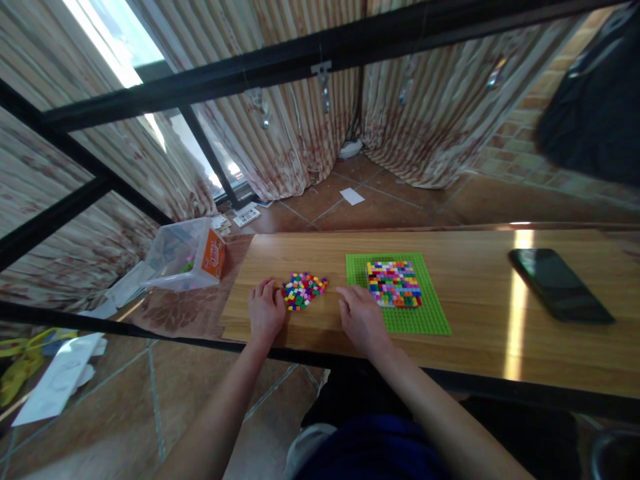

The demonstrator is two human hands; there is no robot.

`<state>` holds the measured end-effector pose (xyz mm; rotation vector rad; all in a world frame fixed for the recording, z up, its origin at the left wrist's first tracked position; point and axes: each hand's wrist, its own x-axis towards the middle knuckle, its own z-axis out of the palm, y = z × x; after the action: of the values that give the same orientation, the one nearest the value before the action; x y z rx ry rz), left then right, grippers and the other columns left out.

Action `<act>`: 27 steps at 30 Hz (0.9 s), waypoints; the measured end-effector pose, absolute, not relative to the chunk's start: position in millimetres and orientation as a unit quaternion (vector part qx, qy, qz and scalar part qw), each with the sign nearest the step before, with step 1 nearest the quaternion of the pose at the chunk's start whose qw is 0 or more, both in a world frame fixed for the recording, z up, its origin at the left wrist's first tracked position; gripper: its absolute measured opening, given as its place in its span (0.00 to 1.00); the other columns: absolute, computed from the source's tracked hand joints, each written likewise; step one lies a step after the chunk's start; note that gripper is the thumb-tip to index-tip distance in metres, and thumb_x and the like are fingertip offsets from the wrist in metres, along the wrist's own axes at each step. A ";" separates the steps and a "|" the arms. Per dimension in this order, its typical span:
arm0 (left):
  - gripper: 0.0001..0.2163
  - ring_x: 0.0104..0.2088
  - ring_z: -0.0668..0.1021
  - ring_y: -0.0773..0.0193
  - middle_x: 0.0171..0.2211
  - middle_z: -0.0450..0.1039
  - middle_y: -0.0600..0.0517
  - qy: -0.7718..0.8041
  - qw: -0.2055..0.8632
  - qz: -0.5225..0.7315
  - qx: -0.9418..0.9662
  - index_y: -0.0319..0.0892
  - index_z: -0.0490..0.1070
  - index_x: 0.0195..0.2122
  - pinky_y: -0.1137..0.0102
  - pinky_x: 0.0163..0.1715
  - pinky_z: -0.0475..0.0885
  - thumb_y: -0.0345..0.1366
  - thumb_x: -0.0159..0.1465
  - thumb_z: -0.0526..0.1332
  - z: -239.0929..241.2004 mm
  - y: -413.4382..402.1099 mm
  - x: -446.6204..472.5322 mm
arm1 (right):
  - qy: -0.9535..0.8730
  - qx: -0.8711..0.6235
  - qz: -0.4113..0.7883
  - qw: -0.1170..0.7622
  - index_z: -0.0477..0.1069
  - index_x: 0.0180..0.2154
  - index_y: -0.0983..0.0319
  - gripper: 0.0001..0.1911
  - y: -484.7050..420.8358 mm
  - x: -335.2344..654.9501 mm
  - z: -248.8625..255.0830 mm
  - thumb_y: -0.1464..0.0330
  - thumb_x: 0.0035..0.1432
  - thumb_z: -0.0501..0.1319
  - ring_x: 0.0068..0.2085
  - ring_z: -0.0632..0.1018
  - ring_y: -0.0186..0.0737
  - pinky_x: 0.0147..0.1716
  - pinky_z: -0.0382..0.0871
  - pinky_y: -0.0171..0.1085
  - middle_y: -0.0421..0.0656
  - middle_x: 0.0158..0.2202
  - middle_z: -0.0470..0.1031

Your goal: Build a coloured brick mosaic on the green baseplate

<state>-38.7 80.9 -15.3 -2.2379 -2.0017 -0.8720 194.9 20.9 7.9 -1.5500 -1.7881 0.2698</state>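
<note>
A pile of small coloured bricks point(304, 291) lies on the wooden table point(480, 333). To its right a green baseplate point(425, 317) carries a block of many-coloured bricks point(393, 283). My left hand point(265, 310) rests on the table at the pile's left edge, fingers curled toward it. My right hand point(359, 317) lies flat between the pile and the baseplate's left edge, fingers pointing at the pile. Whether either hand holds a brick cannot be seen.
A black phone point(560, 285) lies at the table's right. A clear plastic box point(184, 255) with an orange label sits on its side left of the table. Papers point(60, 380) lie on the tiled floor. Black frame bars point(280, 63) cross overhead.
</note>
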 end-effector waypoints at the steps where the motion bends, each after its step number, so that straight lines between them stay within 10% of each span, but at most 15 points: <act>1: 0.14 0.53 0.75 0.46 0.50 0.76 0.37 -0.639 0.011 -0.279 -0.716 0.37 0.75 0.46 0.52 0.56 0.68 0.34 0.65 0.53 -15.6 81.2 -39.1 | -0.701 -0.614 0.108 0.347 0.75 0.47 0.60 0.15 28.5 191.4 8.6 0.74 0.64 0.52 0.46 0.76 0.46 0.48 0.71 0.43 0.50 0.43 0.77; 11: 0.15 0.50 0.77 0.47 0.47 0.77 0.38 -0.617 0.035 -0.280 -0.734 0.37 0.74 0.45 0.53 0.53 0.70 0.37 0.65 0.53 -19.9 87.8 -47.6 | -0.703 -0.679 0.171 0.124 0.75 0.46 0.65 0.17 76.8 169.1 27.4 0.78 0.63 0.51 0.52 0.73 0.45 0.51 0.68 0.39 0.53 0.50 0.73; 27: 0.17 0.47 0.78 0.47 0.45 0.78 0.37 -0.590 0.089 -0.281 -0.752 0.37 0.74 0.43 0.54 0.49 0.71 0.41 0.66 0.49 -28.6 99.4 -57.6 | -0.689 -0.675 0.181 0.194 0.76 0.43 0.64 0.12 66.4 170.1 34.6 0.73 0.66 0.54 0.46 0.77 0.40 0.44 0.68 0.35 0.48 0.44 0.78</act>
<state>-57.6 99.4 -28.6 -2.2375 -1.7544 -0.8370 170.1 66.4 34.6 -1.8921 -1.9312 0.5074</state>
